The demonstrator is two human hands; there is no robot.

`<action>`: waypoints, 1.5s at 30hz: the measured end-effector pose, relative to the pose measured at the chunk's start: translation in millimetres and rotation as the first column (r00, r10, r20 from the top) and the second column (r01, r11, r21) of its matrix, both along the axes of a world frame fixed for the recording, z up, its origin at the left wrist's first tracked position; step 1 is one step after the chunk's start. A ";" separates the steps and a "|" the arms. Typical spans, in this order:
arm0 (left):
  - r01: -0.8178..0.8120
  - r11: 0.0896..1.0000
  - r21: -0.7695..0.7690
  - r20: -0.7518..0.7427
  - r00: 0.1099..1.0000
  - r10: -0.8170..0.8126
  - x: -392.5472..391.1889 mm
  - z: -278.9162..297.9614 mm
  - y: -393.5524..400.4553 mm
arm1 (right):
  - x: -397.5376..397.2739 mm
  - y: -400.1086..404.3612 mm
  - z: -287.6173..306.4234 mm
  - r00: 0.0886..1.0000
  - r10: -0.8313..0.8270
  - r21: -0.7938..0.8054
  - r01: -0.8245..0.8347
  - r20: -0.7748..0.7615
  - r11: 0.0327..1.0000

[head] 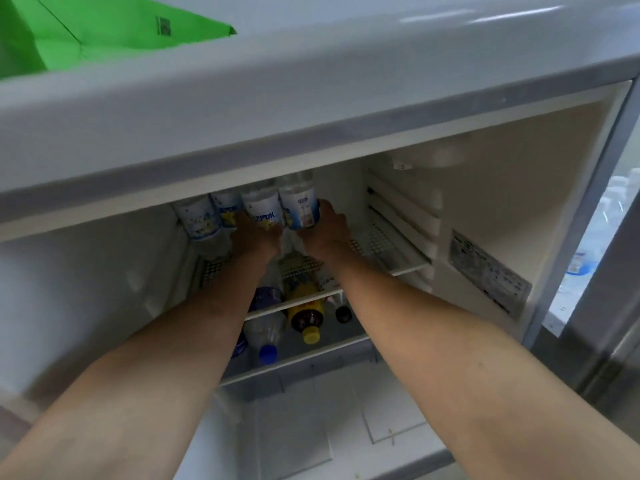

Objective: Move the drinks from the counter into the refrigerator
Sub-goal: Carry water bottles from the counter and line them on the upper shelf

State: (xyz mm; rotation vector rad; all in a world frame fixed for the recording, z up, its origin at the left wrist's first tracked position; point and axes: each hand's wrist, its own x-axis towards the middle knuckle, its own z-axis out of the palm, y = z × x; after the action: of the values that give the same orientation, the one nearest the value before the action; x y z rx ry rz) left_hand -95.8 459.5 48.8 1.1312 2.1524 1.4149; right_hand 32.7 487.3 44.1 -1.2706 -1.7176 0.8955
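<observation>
Both my arms reach into the open refrigerator (485, 209). Several clear water bottles with white and blue labels stand in a row at the back of the upper wire shelf (384, 247). My right hand (327, 232) grips the rightmost bottle (299, 204) low on its side. My left hand (254, 233) holds the bottle beside it (261, 206) near its base. Two more bottles (199, 216) stand further left. How the fingers lie behind the bottles is hidden.
On the shelf below lie a yellow-capped bottle (308, 315), a blue-capped clear bottle (266, 336) and a dark-capped one (343, 313). A green bag (86, 26) sits on top of the refrigerator. More bottles show through a gap at the right (595, 244).
</observation>
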 end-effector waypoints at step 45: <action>0.341 0.815 0.468 -0.019 0.926 -0.376 298.0 -103.4 -201.2 | 307.0 -280.9 -85.3 0.922 -0.326 0.004 0.334 -0.208 0.943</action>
State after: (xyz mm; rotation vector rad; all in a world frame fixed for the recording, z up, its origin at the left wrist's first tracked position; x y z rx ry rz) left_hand 202.2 258.3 -54.6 1.5244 1.4659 1.7958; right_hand 339.7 206.4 -41.1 -1.3420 -1.3046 0.7586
